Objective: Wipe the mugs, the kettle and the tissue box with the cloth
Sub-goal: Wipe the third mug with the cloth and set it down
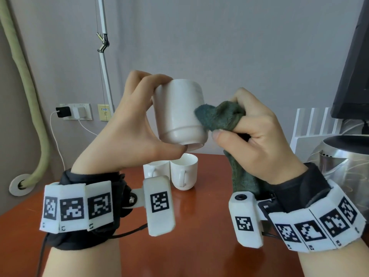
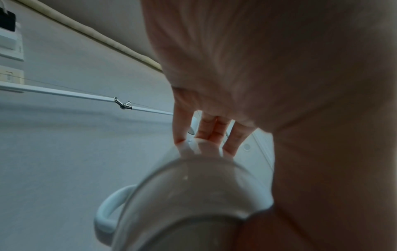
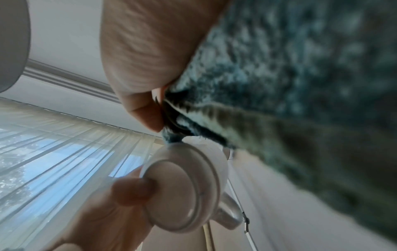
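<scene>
My left hand (image 1: pixel 169 114) holds a white mug (image 1: pixel 185 100) in the air above the table, tilted with its base towards me. The thumb presses on the base and the fingers curl over the far rim. In the left wrist view the mug (image 2: pixel 193 203) shows its handle at the lower left. My right hand (image 1: pixel 229 127) grips a bunched dark green cloth (image 1: pixel 217 116), whose tip touches the mug's right side. The right wrist view shows the cloth (image 3: pixel 300 84) over the mug's base (image 3: pixel 182 191). A steel kettle (image 1: pixel 339 160) stands at the right. I see no tissue box.
Two more white mugs (image 1: pixel 184 171) (image 1: pixel 155 169) stand side by side on the red-brown table (image 1: pixel 199 246), below the lifted one. A white slatted rack (image 1: pixel 311 124) and a dark monitor (image 1: pixel 353 66) are at the back right. A lamp arm (image 1: pixel 103 56) rises behind.
</scene>
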### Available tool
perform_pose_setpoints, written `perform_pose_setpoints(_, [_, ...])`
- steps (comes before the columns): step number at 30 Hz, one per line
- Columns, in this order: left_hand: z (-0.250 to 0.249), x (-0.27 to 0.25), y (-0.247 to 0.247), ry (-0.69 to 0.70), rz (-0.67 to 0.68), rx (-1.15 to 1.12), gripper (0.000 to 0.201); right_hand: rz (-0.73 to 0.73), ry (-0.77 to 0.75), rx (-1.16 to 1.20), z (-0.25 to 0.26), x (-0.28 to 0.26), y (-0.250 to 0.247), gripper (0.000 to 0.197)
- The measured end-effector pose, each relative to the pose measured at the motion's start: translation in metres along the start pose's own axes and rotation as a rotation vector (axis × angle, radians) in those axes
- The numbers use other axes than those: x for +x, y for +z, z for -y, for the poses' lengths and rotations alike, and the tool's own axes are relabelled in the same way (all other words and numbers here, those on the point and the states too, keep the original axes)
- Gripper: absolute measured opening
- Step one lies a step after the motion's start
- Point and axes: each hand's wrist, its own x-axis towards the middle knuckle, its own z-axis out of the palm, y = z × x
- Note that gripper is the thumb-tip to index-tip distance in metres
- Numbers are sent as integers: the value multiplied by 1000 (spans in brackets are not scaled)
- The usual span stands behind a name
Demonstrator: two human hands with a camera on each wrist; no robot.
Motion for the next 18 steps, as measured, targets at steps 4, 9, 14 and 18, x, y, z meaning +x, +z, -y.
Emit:
perform_pose_setpoints(4, [-4,3,11,1,88,30,96,20,-17,-45,6,2,6,41])
perform_pose_setpoints(9, [-8,5,20,71,169,71,94,-77,127,-94,-7,5,-5,41])
perform_pose_setpoints(14, [-5,5,17,41,149,80,95,-28,50,-52,-1,2,-5,39])
perform_pose_setpoints(18, [-7,5,20,74,164,95,94,4,1,-84,5,4,3,39])
